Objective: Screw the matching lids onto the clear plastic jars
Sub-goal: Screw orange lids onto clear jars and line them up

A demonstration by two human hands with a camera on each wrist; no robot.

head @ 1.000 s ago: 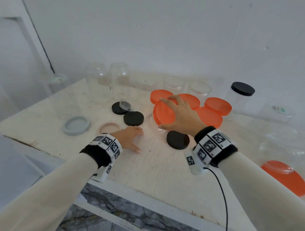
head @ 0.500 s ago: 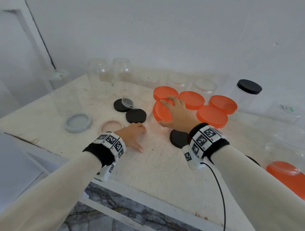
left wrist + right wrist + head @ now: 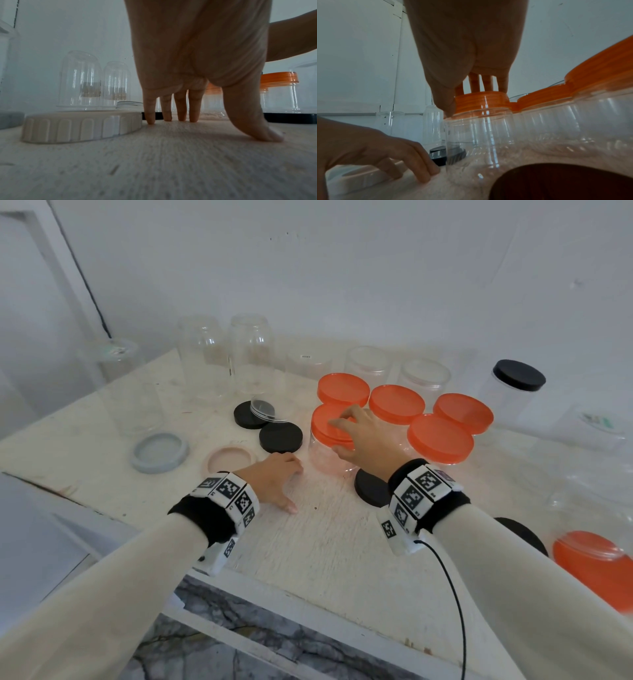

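At the middle of the table (image 3: 329,542), an orange lid (image 3: 330,426) is seated on the mouth of a clear jar (image 3: 325,457), which stands upright on the tabletop. The lid is gripped from above by the right hand (image 3: 366,436): the fingers (image 3: 474,82) are curled over its far edge and the thumb is pressed against its near rim, as is seen in the right wrist view. Whether the lid is fully screwed down cannot be told.

Just left of the jar, the left hand (image 3: 274,477) is rested on the table with fingers spread and relaxed, fingertips (image 3: 181,116) touching the wood; nothing is held by it. The jar is not touched by this hand.

Behind and to the right of the held jar, four more jars with orange lids (image 3: 440,438) are grouped closely together. A black lid (image 3: 371,487) lies flat just beside the right wrist, and two further black lids (image 3: 281,437) lie left of the jar, the farther one partly covered by a small clear lid (image 3: 263,409). A pink lid (image 3: 230,461) lies upturned just beside the left hand, with a grey lid (image 3: 160,451) further left. Two tall clear jars (image 3: 251,354) are stood mouth down near the wall, and a jar with a black lid (image 3: 519,374) is seen at the far right.
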